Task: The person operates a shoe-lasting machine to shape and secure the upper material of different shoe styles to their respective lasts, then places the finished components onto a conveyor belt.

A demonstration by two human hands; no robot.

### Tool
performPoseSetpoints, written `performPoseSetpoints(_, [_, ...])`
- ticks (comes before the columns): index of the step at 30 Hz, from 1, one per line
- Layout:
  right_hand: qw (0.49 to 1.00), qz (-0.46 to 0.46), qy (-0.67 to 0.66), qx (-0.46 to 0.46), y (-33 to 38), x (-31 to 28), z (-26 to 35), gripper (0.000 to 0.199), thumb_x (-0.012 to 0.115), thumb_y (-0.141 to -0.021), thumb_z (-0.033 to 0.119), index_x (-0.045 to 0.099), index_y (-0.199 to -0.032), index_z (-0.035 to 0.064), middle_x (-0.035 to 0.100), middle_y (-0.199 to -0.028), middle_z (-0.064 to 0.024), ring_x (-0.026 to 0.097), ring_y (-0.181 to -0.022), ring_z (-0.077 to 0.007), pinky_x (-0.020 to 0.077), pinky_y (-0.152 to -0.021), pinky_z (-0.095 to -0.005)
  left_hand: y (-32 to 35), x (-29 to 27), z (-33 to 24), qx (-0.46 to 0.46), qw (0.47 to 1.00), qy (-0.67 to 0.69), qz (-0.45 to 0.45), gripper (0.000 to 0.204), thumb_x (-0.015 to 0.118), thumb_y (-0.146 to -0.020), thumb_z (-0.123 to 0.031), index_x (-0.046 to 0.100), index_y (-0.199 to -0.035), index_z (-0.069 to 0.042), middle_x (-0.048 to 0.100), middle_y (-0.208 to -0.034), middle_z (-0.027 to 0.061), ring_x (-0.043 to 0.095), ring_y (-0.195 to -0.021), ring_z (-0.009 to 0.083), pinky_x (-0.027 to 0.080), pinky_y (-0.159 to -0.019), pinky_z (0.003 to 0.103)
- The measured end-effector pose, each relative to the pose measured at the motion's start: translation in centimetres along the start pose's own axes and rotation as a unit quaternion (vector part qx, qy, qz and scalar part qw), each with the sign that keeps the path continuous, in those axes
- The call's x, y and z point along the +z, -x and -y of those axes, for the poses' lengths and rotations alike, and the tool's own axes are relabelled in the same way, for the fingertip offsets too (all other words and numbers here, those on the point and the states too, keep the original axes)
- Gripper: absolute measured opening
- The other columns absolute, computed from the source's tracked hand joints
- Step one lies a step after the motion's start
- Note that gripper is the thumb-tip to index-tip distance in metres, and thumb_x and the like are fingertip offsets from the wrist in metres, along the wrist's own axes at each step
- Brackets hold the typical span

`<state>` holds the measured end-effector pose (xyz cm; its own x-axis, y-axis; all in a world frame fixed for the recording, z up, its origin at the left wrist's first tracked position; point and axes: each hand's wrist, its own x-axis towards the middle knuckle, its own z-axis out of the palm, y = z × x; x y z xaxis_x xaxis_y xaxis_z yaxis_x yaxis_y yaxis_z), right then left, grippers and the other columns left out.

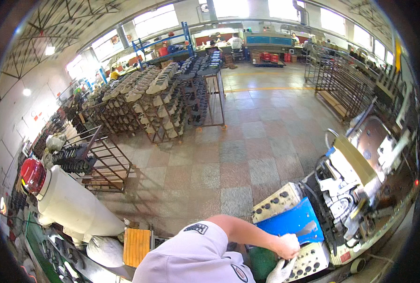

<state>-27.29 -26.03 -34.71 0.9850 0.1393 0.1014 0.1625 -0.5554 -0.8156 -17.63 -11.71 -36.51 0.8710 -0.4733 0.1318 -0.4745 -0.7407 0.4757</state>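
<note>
My left arm, in a pale lavender short sleeve (181,254), reaches across to the right over a machine front. At its end my left hand (287,246) is closed, fingers curled down; what they hold, if anything, is hidden. It is by the lower edge of a bright blue panel (290,219), beside a cream control panel (309,264) with black knobs. Just below the hand is a whitish shape (279,272), cut off by the lower edge. Whether this is my right hand in a glove or a workpiece I cannot tell. A dark green surface (260,261) lies under the forearm.
The machine's metal head (356,174) and hoses rise at the right, with a second knob panel (278,203). Left are a slatted wooden board (137,247), a large white cylinder (78,203) with a red cap, and an open rack (106,158). Shoe racks (158,104) stand farther off.
</note>
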Motion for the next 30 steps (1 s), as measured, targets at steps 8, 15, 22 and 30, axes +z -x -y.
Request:
performPoseSetpoints(8, [0.931,-0.154,-0.301,0.135,-6.3,-6.8,-15.1,0.048,0.065,-0.097,0.017,0.053,-0.141,0.0015,0.063,-0.131,-0.0142,0.060,-0.120,-0.0214,0.0469,-0.102,-0.0327,-1.1,-7.8,1.3,-0.220,0.964,-0.141,0.049,0.033,0.061,-0.086,-0.036,0.068,-0.073,-0.006,0.067,-0.070,0.0159,0.065,-0.060,0.0339,0.050,-0.056,0.048])
performPoseSetpoints(15, [0.572,-0.566,-0.452,0.384,9.3,-19.4,-43.8,0.016,0.066,-0.088,0.015,0.065,-0.090,-0.0007,0.067,-0.074,-0.0127,0.066,-0.058,-0.0234,0.0539,-0.051,-0.0358,-3.7,-1.7,-1.1,-0.104,0.984,-0.140,0.048,0.021,0.062,-0.088,-0.026,0.076,-0.086,-0.010,0.072,-0.080,0.0156,0.068,-0.070,0.0383,0.053,-0.064,0.046])
performPoseSetpoints(22, [0.416,-0.595,-0.582,0.366,1.3,-28.7,-53.7,0.037,0.056,-0.097,0.020,0.054,-0.133,0.0140,0.063,-0.118,-0.0161,0.070,-0.095,-0.0334,0.0564,-0.069,-0.0460,-4.5,-3.2,-0.7,-0.118,0.976,-0.171,0.063,0.020,0.060,-0.089,-0.019,0.076,-0.089,-0.006,0.073,-0.081,0.0155,0.071,-0.070,0.0330,0.054,-0.065,0.041])
performPoseSetpoints(30, [0.499,-0.423,-0.745,0.131,-19.3,-39.0,-57.7,0.039,0.049,-0.102,0.038,0.061,-0.127,0.0118,0.067,-0.119,-0.0135,0.063,-0.108,-0.0254,0.0521,-0.091,-0.0386,-5.9,-2.1,-5.7,-0.197,0.971,-0.095,0.098,0.029,0.059,-0.098,-0.021,0.075,-0.109,0.001,0.077,-0.097,0.0164,0.074,-0.083,0.0255,0.057,-0.078,0.037])
